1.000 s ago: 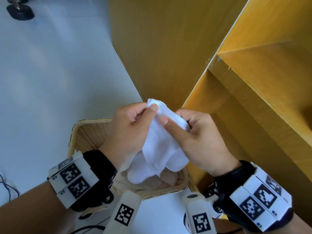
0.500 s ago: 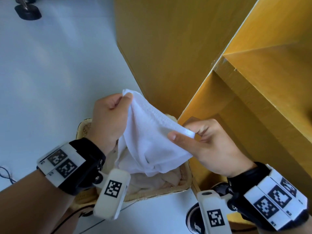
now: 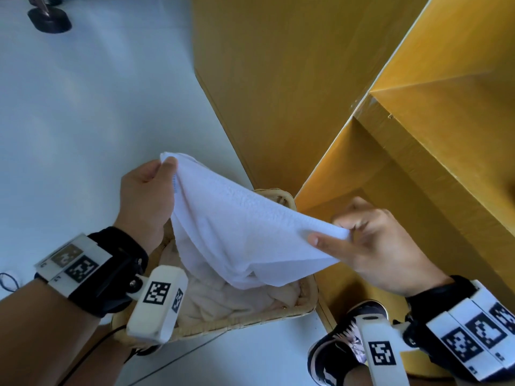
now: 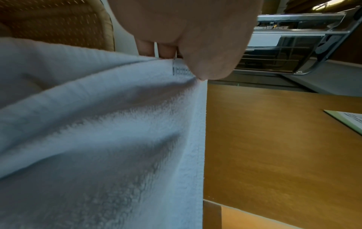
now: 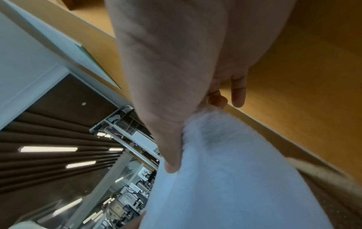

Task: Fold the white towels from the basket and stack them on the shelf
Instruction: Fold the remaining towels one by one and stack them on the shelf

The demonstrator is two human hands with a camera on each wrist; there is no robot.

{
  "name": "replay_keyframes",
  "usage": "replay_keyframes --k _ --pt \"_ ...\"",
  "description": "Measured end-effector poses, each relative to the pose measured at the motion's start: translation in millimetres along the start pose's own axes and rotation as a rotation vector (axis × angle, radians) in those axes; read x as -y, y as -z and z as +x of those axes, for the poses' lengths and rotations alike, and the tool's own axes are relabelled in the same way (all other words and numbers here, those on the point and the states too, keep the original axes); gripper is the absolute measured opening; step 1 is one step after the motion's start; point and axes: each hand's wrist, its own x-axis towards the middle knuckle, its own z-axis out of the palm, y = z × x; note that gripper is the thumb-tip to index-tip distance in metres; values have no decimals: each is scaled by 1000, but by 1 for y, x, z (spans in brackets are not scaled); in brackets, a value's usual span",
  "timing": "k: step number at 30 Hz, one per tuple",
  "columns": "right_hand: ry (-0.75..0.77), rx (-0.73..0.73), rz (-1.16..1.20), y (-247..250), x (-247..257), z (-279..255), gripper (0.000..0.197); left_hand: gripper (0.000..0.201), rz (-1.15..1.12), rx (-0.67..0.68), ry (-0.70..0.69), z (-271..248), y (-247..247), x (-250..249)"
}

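Two hands stretch one white towel [image 3: 245,232] above the basket [image 3: 278,313]. At about nine o'clock the left hand [image 3: 145,196] pinches a towel corner between thumb and curled fingers, beside a small printed label [image 4: 181,70]. The cloth sags in the middle over cream laundry [image 3: 223,299] lying in the basket. At three o'clock the right hand [image 3: 373,246] pinches the opposite corner, just before the yellow wooden shelf [image 3: 418,168]. A dark shoe [image 3: 340,344] stands at five o'clock.
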Motion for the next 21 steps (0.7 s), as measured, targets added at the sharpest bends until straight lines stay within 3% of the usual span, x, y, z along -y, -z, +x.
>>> replay_keyframes --k 5,8,13,17,21 --pt "-61 -6 -224 10 -11 -5 49 27 -44 -31 35 5 12 5" --pt "-47 -93 -292 13 -22 -8 63 27 -14 -22 5 5 15 8" --pt "-2 -221 -272 8 -32 -10 39 21 -11 -9 -64 2 11 10" --pt "-75 -238 -280 11 -42 -7 31 45 -41 -24 -112 0 7 6" --pt "-73 -276 -358 12 -43 -7 38 42 -38 -48 -106 0 3 5"
